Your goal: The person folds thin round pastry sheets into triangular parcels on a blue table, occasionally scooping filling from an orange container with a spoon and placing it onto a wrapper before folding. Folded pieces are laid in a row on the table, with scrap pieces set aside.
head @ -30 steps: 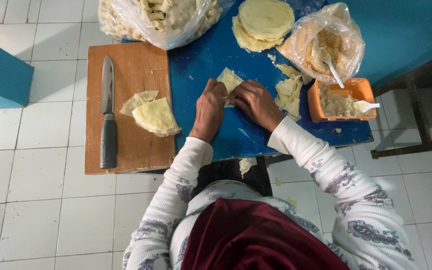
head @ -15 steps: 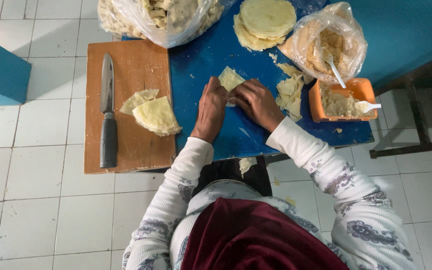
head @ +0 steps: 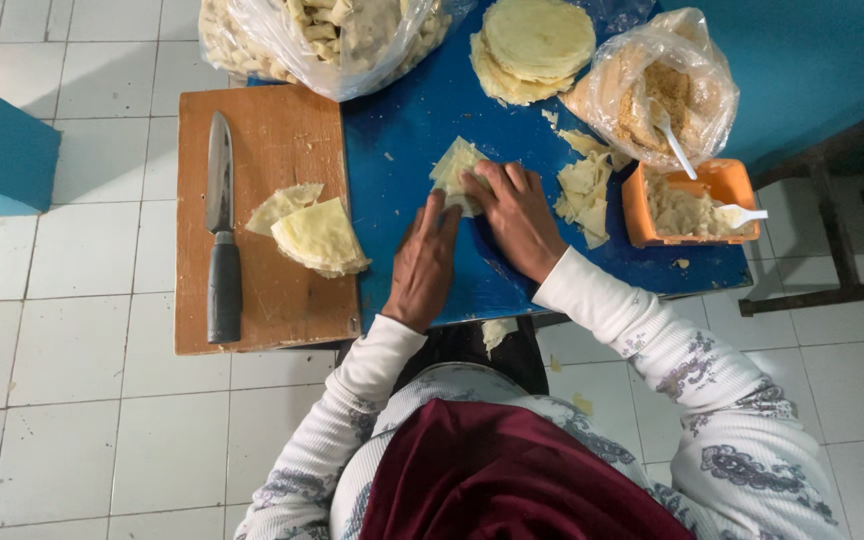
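Grip: both hands flat on one pale wrapper (head: 455, 168), no closed grasp; left hand (head: 424, 262) with fingers extended, tips pressing its near edge; right hand (head: 517, 212) laid over its right side, fingers spread and lightly curled. Location: wrapper lies on the blue tabletop (head: 402, 190), middle of the work area, just right of the wooden board (head: 262, 130). Handling, judged: thin, soft, limp sheet, very light; likely to tear or crease if pinched hard or dragged; folded part probably holds shape only under pressure. Best hold: fingertips at edges and corners, palm support under any filled part; whether filling is inside cannot be told. Adjacent items: cut wrapper pieces (head: 584, 190) just right of the right hand; orange tub (head: 727, 185) of pale filling with a white spoon (head: 742, 214) beyond them; clear bag (head: 664, 90) of crumbly filling with a second white utensil behind the tub; stack of round wrappers (head: 537, 40) at the far edge; large bag of finished pieces (head: 342, 35) far left. On board: knife (head: 220, 230), blade away from the person; two folded wrapper wedges (head: 317, 235) beside it, apart from the hands. Floor: white tiles (head: 62, 380).
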Available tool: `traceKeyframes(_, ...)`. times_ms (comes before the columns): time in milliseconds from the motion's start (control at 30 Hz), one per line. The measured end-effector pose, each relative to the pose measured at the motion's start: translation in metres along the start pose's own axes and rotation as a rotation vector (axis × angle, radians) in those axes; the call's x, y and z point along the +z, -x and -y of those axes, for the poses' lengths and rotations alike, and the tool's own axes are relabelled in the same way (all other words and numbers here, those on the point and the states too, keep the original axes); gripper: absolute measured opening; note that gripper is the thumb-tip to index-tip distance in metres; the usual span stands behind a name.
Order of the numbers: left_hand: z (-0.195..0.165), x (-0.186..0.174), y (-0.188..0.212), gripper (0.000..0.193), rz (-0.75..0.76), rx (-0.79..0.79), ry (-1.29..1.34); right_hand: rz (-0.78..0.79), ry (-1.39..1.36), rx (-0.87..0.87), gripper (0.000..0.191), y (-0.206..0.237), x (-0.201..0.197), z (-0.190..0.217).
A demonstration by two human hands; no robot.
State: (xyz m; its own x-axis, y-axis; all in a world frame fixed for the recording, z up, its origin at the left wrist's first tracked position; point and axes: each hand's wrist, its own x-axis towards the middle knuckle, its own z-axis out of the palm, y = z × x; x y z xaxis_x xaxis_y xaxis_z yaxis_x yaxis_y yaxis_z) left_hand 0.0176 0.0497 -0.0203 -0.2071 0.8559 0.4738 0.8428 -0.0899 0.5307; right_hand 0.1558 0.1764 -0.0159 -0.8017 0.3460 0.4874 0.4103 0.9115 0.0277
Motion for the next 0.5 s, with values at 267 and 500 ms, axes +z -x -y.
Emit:
traceKeyframes(267,0.013,0.016,0.006,0.042,0.021,0.075,-0.034,0.086,0.094,0.042,0.065,-0.030,0.014,-0.022)
traceKeyframes(500,0.009,0.018,0.008,0.048,0.038,0.091,-0.089,0.025,-0.257,0.004,0.062,-0.032,0.005,-0.024)
